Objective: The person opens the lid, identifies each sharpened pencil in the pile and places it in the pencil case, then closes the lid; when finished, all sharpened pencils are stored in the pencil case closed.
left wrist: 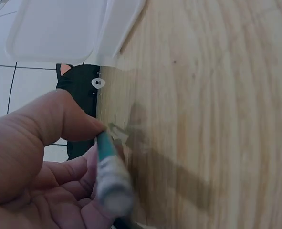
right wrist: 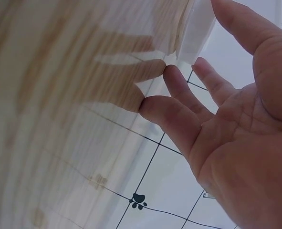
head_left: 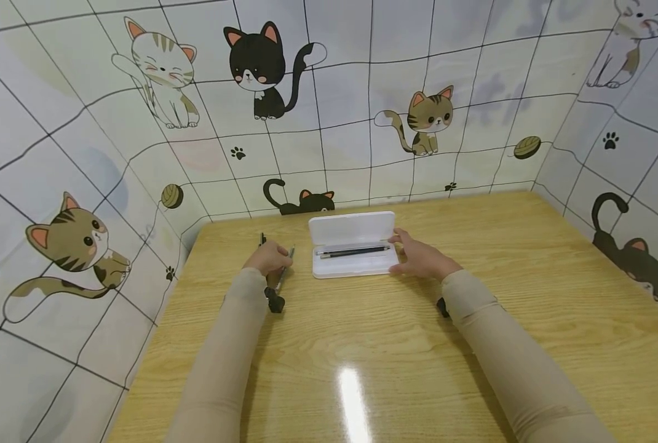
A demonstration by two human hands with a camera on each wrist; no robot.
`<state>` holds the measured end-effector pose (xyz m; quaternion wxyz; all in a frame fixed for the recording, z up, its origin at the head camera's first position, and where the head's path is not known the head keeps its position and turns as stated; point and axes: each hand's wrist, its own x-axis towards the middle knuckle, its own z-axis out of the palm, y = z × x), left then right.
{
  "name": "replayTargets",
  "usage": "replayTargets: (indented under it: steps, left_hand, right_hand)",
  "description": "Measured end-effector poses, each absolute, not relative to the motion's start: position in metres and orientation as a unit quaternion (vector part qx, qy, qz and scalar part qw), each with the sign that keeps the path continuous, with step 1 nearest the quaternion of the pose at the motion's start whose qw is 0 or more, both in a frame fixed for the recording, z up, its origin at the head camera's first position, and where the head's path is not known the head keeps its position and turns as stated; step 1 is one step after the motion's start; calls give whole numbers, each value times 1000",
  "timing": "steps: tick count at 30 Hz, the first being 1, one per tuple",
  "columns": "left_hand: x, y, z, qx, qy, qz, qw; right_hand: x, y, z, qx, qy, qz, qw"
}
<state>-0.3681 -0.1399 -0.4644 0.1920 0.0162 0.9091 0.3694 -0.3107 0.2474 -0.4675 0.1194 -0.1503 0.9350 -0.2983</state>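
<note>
My left hand (head_left: 268,258) pinches a pen (head_left: 285,268) between thumb and fingers, left of the pencil case. In the left wrist view the pen (left wrist: 105,148) shows a teal body and a blurred whitish end. A dark pen (head_left: 262,239) lies just beyond that hand, partly hidden by it. The white pencil case (head_left: 356,271) stands with its lid raised at the back. Dark pens or pencils (head_left: 356,251) lie inside it. My right hand (head_left: 420,255) rests at the case's right end, thumb near the front corner, fingers spread and slightly bent behind.
The wooden table (head_left: 340,338) carries a bright light reflection near its front. A wall covering (head_left: 345,147) with cartoon cats and grid lines rises behind and at both sides, close behind the raised lid.
</note>
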Motion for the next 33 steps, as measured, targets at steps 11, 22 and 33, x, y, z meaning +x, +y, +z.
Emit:
replayTargets:
  steps: [11,22,33]
  left_hand:
    - [-365,-145,-463,17,878,434,203]
    - [-365,-146,-468,15,875,435,213]
    - [-367,-146,-467,31,861,454,229]
  right_hand:
    - [-309,246,-465,-151,938,-291,110]
    - [-310,248,-468,-154,935,-297,114]
    - [-309,247,-467,-154,935,-298,112]
